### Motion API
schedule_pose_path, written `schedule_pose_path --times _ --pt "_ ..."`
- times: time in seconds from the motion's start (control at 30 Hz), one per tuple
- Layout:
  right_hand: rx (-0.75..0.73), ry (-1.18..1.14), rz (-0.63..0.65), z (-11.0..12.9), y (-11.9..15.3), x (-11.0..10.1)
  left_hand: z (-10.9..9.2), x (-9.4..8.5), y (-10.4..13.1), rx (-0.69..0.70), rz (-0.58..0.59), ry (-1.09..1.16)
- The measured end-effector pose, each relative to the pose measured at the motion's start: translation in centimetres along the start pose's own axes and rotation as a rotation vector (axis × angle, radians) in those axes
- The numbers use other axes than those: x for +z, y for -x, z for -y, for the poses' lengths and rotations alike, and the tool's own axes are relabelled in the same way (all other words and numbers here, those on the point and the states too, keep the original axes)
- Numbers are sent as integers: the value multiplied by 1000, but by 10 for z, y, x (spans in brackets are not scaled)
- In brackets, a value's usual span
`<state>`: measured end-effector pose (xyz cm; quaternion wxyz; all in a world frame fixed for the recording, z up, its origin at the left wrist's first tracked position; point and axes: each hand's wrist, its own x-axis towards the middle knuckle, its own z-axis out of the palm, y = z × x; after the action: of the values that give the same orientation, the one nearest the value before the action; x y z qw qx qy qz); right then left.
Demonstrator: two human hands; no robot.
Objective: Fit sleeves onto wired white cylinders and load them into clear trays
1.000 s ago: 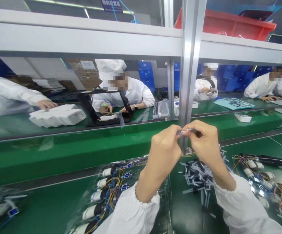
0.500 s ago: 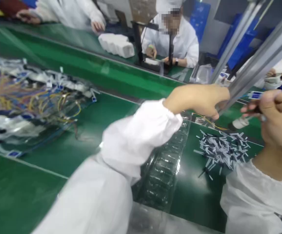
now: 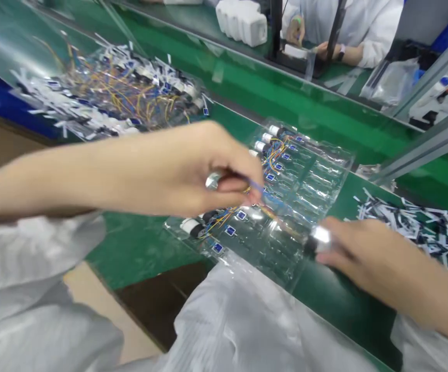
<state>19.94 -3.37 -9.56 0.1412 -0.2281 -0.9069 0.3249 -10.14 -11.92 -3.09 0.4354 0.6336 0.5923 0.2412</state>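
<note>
Above a clear plastic tray (image 3: 305, 175), my left hand (image 3: 185, 170) is closed, its fingertips pinching blue and orange wires (image 3: 270, 199). A shiny round piece (image 3: 213, 181) shows inside its curled fingers; I cannot tell what it is. The wires stretch to a small cylindrical part (image 3: 319, 238) with a dark side and a shiny metal end, which my right hand (image 3: 363, 248) grips at the tray's right edge. In the tray's left side lie several white-and-black cylinders (image 3: 192, 227) with coloured wires and small blue squares (image 3: 230, 231). Motion blurs both hands.
A heap of wired parts (image 3: 131, 98) lies at the far left. Black-and-white strips (image 3: 413, 222) are piled on the right. A slanting metal post (image 3: 433, 134) stands at the right. Across the bench, a co-worker's hands (image 3: 296, 31) are beside a white foam block (image 3: 243, 23).
The view has swung down and left. My left hand has come from near the metal post to above the tray, and my right hand now holds the cylindrical part beside it, wires stretched between.
</note>
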Motion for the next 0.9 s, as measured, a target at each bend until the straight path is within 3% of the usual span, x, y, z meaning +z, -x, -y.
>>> schedule_pose_path --times 0.1,0.17,0.27,0.43,0.67,0.9 --pt "-147 223 354 16 -8 51 38 9 22 6 172 -90" --pt "-161 244 429 24 -9 72 53 14 29 4 223 -128" --pt "-125 167 427 34 -8 89 59 17 33 21 223 -147" --pt "-108 93 456 45 -5 96 48 14 35 48 215 -179" --pt "-132 69 472 41 8 116 35 16 47 104 129 -195" --pt "-149 164 532 39 11 151 64 23 42 79 157 -210"
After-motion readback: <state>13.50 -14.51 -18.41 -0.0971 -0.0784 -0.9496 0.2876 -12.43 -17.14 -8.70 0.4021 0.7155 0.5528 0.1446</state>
